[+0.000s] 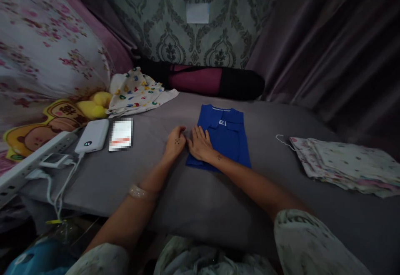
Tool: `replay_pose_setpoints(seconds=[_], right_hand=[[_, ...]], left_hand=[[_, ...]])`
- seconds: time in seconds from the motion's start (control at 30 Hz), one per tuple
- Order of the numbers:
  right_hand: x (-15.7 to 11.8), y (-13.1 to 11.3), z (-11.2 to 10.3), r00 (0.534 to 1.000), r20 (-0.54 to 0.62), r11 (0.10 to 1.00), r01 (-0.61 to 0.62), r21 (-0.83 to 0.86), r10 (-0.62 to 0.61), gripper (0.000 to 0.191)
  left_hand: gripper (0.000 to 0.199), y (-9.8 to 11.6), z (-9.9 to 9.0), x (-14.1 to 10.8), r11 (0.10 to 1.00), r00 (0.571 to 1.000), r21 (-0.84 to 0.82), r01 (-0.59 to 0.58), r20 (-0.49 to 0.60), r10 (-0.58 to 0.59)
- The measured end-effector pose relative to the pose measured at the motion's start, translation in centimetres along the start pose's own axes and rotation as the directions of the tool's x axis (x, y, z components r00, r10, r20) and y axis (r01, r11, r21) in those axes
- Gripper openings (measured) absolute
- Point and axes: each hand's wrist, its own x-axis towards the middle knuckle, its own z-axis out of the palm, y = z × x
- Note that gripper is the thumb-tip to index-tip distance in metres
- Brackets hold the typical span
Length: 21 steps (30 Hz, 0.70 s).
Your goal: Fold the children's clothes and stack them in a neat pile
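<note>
A blue garment [229,146] with white lettering lies folded into a rough rectangle on the grey-covered surface. My right hand [200,143] rests flat on its left part, fingers stretched out and pointing away from me. Just left of the garment's edge, my left hand [175,142] lies on the cover, its fingers bent and partly hidden. Nothing shows in its grasp, and it looks loosely open. Part of the garment's top layer is folded unevenly near the lettering.
To the right lies a stack of folded patterned cloth [350,162]. At the left are a white power bank [93,135], a power strip [40,162], cables and a plush toy [46,129]. A patterned white garment [139,93] and a black-and-maroon roll [200,79] lie at the back.
</note>
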Motion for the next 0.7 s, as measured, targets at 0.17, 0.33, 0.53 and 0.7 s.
replay_pose_setpoints(seconds=[0.17, 0.33, 0.53, 0.7], right_hand=[[-2.3, -0.6, -0.7, 0.995, 0.017, 0.994, 0.097, 0.045, -0.098, 0.066], [-3.3, -1.0, -0.1, 0.99, 0.072, 0.99, 0.111, 0.092, -0.118, 0.067], [-3.1, -0.5, -0.2, 0.98, 0.141, 0.974, 0.114, 0.196, -0.143, 0.069], [-1.1, 2.8, -2.4, 0.992, 0.002, 0.961, 0.125, 0.249, -0.129, 0.05]], left_hand=[[0.041, -0.4, -0.1, 0.0, 1.0, 1.0, -0.008, -0.023, -0.004, 0.023], [0.042, -0.3, -0.1, -0.1, 1.0, 1.0, -0.014, -0.011, 0.001, 0.011], [0.041, -0.4, 0.4, -0.2, 0.999, 0.999, -0.025, -0.034, 0.02, 0.034], [0.041, -0.2, 0.6, -0.6, 0.995, 0.993, -0.018, -0.101, 0.059, 0.102]])
